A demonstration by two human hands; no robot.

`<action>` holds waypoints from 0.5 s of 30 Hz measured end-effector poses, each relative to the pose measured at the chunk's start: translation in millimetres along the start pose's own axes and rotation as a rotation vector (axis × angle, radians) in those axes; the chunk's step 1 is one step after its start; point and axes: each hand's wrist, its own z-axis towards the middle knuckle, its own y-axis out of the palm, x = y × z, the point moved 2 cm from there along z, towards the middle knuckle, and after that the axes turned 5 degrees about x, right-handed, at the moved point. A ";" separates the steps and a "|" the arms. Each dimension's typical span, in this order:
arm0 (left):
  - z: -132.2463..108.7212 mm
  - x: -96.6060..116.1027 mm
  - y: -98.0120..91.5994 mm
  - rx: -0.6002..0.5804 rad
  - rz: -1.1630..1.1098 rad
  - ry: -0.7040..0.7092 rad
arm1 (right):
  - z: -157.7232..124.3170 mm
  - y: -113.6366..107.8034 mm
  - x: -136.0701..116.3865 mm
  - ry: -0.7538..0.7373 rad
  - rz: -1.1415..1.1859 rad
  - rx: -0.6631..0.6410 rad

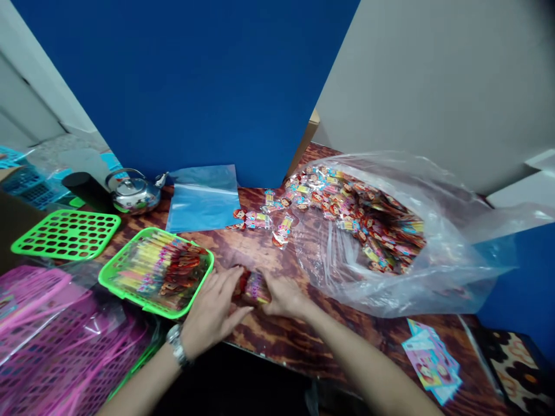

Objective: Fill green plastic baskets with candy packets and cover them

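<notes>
Low over the near table edge, my left hand point(214, 306) and my right hand point(282, 294) hold a small stack of character-printed plastic packets point(256, 286) between them. My left fingers and thumb curve around the stack's left end, while my right fingers and thumb pinch its right end. Just left of my left hand is a green basket point(104, 276) filled with rows of similar packets point(162, 266). Several loose packets point(254, 219) lie beyond my hands. To the right, a large clear plastic bag point(333, 283) lies open, with many packets point(377, 225) spilling from its mouth.
A green perforated lid point(67, 234), a metal kettle point(135, 193) and a black cylinder point(89, 190) stand at the left. Clear plastic bags point(202, 199) lie at the back. Pink baskets point(87, 341) fill the lower left. Printed cards point(431, 361) lie at the right front. A blue panel point(208, 86) rises behind.
</notes>
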 end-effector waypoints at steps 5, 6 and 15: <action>-20.5 1.8 -36.8 0.240 -0.171 -0.142 | 0.3 -14.8 16.9 -0.048 0.464 0.013; -24.4 2.8 -41.1 0.275 -0.168 -0.141 | -0.6 -18.0 16.5 -0.063 0.540 0.018; -62.8 -7.8 -58.7 0.449 0.051 -0.032 | 10.7 -72.1 -36.8 -0.202 0.689 0.040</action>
